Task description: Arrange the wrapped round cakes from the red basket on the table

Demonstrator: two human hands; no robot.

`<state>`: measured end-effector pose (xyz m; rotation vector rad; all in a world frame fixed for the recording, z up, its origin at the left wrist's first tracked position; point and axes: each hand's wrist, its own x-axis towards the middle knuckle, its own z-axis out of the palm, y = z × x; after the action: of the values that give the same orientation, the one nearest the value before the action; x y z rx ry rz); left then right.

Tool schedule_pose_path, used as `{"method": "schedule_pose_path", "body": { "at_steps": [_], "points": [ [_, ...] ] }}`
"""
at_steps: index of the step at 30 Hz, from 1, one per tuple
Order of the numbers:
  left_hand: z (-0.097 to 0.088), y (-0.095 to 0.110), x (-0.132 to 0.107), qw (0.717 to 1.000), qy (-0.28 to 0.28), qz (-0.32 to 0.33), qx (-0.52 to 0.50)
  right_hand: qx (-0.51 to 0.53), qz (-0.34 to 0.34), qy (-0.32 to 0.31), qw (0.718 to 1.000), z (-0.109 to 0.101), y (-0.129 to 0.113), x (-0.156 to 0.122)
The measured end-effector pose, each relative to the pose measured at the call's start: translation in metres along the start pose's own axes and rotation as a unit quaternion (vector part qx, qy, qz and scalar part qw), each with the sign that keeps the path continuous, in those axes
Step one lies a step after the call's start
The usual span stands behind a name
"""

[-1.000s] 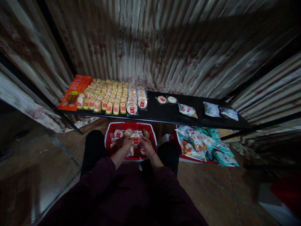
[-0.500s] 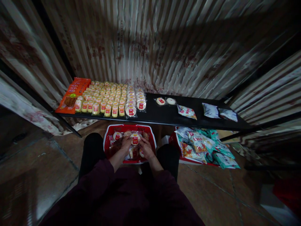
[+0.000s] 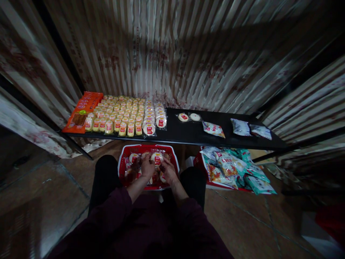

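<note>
A red basket (image 3: 122, 158) sits on the floor between my knees, full of round wrapped pastries with red labels. Both hands are inside it. My left hand (image 3: 147, 166) and my right hand (image 3: 168, 171) are closed together on one wrapped pastry (image 3: 157, 158), held just above the pile. The fingertips are partly hidden by the wrapper.
A low black shelf (image 3: 194, 135) runs across in front, with rows of wrapped pastries (image 3: 126, 117) at left, an orange pack (image 3: 82, 111), two single pastries (image 3: 188, 117) and snack bags (image 3: 214, 128). A second red basket of snack bags (image 3: 231, 167) stands at right. Corrugated metal walls surround.
Both hands have lifted slightly in the basket with the wrapped pastry, the left hand closing further over it. The view has tilted down a little.
</note>
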<state>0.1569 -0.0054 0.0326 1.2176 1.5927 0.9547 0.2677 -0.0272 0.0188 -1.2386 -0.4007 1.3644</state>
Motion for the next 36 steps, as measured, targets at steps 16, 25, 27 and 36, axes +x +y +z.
{"method": "schedule_pose_path", "body": {
  "at_steps": [16,25,27,36],
  "points": [
    [0.02,0.007,-0.022,0.999,-0.015,0.001,-0.033,0.009,-0.026,-0.019,0.999,0.003,-0.004,-0.004],
    [0.014,0.014,-0.016,0.975,-0.02,-0.057,-0.214,-0.043,-0.089,-0.107,0.989,0.009,-0.013,-0.013],
    [0.014,0.012,-0.014,0.968,-0.007,-0.092,-0.235,-0.048,-0.09,-0.111,0.989,0.008,-0.011,-0.011],
    [0.007,0.007,-0.006,0.893,0.006,-0.208,-0.399,-0.034,-0.119,-0.04,0.992,0.0,0.001,0.001]
  ]
}}
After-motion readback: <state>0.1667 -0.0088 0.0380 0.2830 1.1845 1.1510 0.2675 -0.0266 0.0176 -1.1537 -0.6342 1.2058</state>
